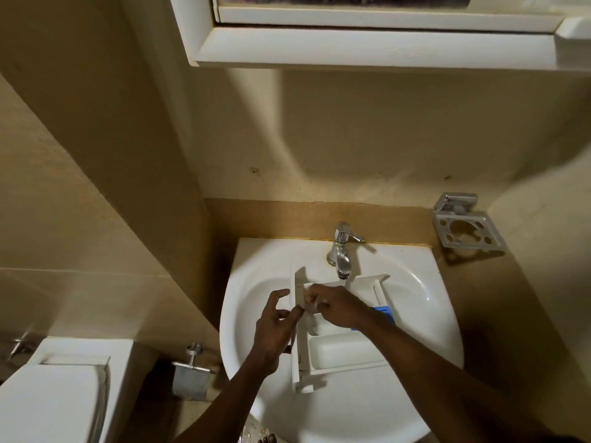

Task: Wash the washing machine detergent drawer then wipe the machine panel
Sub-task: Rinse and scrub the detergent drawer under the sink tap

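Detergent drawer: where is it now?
Head view, lower centre: the detergent drawer lies in the white sink under the tap, left hand at its left edge, right hand on its far end.

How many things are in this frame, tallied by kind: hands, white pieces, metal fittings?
Hands: 2, left hand and right hand
White pieces: 4, detergent drawer, sink, toilet, cabinet
Metal fittings: 4, faucet, tumbler holder, paper holder, blurred fitting at far left
Total: 10

Right hand (335,310) inside drawer (339,350) in sink (443,318), left hand (276,322) beside.
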`<state>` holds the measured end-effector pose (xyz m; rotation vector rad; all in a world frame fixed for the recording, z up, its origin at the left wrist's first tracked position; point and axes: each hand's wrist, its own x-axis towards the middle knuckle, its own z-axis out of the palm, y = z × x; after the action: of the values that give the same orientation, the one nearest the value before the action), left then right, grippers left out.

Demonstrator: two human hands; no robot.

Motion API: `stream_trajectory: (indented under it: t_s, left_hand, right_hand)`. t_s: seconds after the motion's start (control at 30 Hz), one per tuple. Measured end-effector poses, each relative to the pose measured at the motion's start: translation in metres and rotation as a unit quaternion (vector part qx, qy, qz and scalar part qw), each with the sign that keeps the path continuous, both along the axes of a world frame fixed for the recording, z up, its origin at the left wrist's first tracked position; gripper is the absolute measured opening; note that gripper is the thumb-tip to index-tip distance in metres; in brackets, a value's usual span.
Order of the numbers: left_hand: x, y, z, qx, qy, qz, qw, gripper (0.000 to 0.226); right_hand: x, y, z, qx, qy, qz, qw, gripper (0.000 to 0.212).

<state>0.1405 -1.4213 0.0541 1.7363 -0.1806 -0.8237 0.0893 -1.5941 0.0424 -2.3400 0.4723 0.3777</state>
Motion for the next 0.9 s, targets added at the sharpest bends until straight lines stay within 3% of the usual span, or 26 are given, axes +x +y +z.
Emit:
stream_trajectory:
  t_s: [0.1, 0.2, 0.33, 0.43, 0.5, 0.57, 0.67, 0.8, 0.9]
  left_hand:
    - [0.001, 0.000, 0.000, -0.003, 0.003, 0.003, 1.000, 0.034]
    - [0.001, 0.000, -0.001, -0.010, 0.009, 0.005, 1.000, 0.032]
    - [0.002, 0.000, -0.001, -0.019, 0.021, 0.009, 1.000, 0.031]
    - [0.003, -0.001, -0.004, -0.014, 0.021, 0.009, 1.000, 0.030]
    - [0.005, 0.000, -0.005, -0.010, 0.023, 0.010, 1.000, 0.029]
    - [0.007, 0.002, -0.005, -0.012, 0.028, 0.012, 0.999, 0.028]
    - [0.009, 0.003, -0.001, -0.015, 0.037, 0.004, 0.999, 0.028]
    - [0.006, 0.001, 0.002, -0.015, 0.038, -0.013, 0.999, 0.031]
    - [0.007, 0.001, 0.003, -0.009, 0.040, -0.004, 0.999, 0.030]
  right_hand:
    - [-0.007, -0.034, 0.000, -0.089, 0.112, -0.031, 0.989, 0.028]
    - [-0.009, -0.054, 0.000, -0.136, 0.166, -0.118, 0.970, 0.032]
    - [0.006, -0.024, -0.010, -0.142, 0.127, -0.066, 0.979, 0.041]
    - [0.016, 0.007, -0.009, -0.035, 0.042, -0.012, 0.998, 0.007]
    - [0.016, 0.009, -0.007, 0.004, -0.013, -0.018, 1.000, 0.010]
    - [0.009, -0.004, -0.005, -0.023, 0.007, -0.021, 0.999, 0.013]
    - [-0.003, -0.032, -0.003, -0.099, 0.076, -0.093, 0.988, 0.036]
    - [0.002, -0.032, -0.001, -0.151, 0.089, -0.175, 0.969, 0.036]
    - [0.005, -0.010, -0.004, -0.097, 0.070, -0.105, 0.987, 0.028]
